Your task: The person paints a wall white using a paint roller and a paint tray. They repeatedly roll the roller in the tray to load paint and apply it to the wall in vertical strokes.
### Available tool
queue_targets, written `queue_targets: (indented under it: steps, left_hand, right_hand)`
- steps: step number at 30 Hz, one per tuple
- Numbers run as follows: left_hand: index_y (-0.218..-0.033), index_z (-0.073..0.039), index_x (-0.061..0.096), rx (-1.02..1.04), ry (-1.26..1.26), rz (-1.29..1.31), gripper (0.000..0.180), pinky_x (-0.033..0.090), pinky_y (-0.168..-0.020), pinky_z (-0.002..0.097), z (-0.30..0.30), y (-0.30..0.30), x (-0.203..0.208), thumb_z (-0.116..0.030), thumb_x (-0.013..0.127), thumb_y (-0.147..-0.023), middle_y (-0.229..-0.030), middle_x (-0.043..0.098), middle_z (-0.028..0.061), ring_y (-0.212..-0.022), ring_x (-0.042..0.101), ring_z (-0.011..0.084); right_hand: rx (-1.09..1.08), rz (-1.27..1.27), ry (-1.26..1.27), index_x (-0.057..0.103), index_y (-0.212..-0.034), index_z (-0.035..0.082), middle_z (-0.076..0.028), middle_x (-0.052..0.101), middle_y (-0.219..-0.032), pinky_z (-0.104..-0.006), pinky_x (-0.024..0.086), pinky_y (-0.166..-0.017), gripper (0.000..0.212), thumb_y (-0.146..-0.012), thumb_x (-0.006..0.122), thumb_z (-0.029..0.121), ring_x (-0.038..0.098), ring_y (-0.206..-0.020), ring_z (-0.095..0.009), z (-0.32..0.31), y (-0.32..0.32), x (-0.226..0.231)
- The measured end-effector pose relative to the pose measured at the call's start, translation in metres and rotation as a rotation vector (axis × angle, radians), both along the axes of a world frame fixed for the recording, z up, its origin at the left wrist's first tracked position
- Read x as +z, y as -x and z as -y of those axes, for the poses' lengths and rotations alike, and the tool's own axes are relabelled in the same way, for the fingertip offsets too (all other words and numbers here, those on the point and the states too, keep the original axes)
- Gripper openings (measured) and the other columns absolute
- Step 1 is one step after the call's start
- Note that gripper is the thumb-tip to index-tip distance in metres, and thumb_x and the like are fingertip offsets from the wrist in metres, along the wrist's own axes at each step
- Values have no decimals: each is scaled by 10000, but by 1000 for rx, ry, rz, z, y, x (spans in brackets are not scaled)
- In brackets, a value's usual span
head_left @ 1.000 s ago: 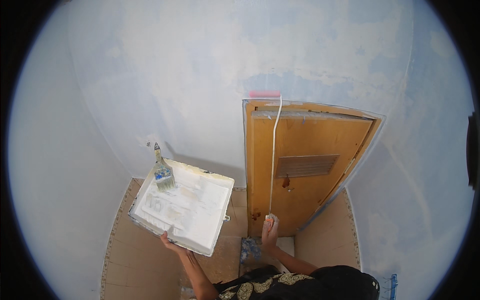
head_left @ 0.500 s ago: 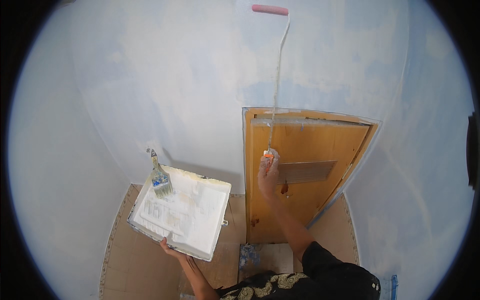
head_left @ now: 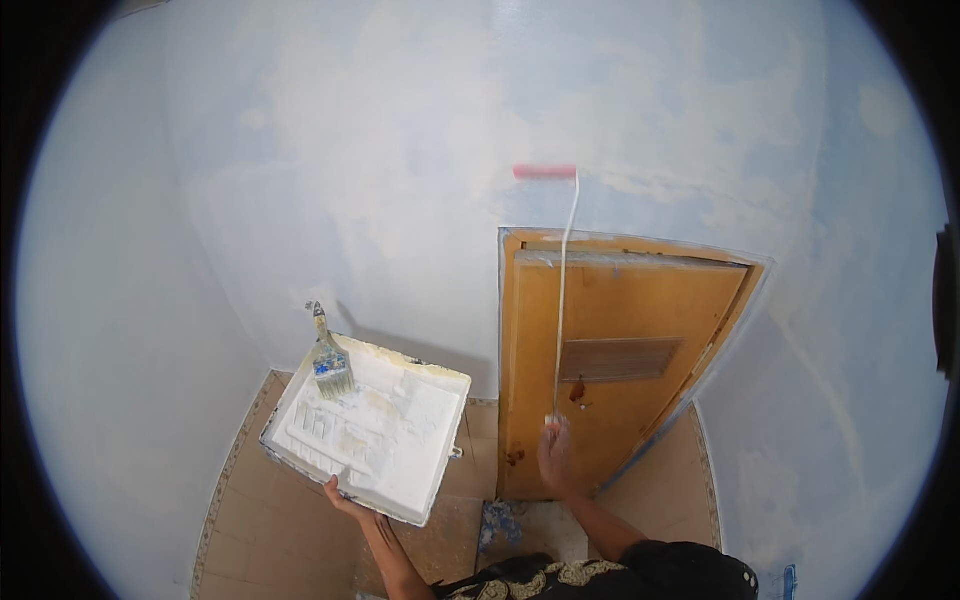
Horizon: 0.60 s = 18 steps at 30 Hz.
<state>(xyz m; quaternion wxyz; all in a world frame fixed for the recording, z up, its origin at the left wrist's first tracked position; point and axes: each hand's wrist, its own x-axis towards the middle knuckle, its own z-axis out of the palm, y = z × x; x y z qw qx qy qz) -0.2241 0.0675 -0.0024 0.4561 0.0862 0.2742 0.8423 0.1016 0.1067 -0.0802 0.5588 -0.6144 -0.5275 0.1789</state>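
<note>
My right hand grips the bottom of a long white roller pole held upright. Its pink roller head lies against the pale blue wall just above the top of the door frame. My left hand holds the near edge of a white paint tray, tilted and coated in white paint. A paintbrush with a light handle rests in the tray's far corner.
An orange wooden door with a slatted vent stands in front of me, its frame smeared with paint. The floor is brown tile, with paint splashes by the door's foot. Walls close in on both sides.
The roller head has come down the wall from near the top of the view to just above the door frame, and my right hand has dropped with the pole. The tray stays about where it was.
</note>
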Motion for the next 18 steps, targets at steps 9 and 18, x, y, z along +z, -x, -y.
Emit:
queue_targets:
  steps: [9,18]
  left_hand:
    - [-1381,-47,276,-4,-32,-18,768,347,-980,435,-9,-3,-32,-431,495,-753,-1339,364,155,-1212,377,323]
    - [-1362,-42,305,54,0,-40,748,369,-950,420,-48,-42,-40,-409,512,-744,-1291,407,146,-1162,419,314]
  right_hand:
    - [-29,-81,-374,376,-1248,-11,-204,516,-1017,-363,436,-804,382,-946,456,209,540,-921,-302,-118,25,140]
    - [30,-62,-73,384,-1222,-21,-141,469,-1083,-296,408,-841,346,-940,469,161,494,-948,-182,-68,-31,-105]
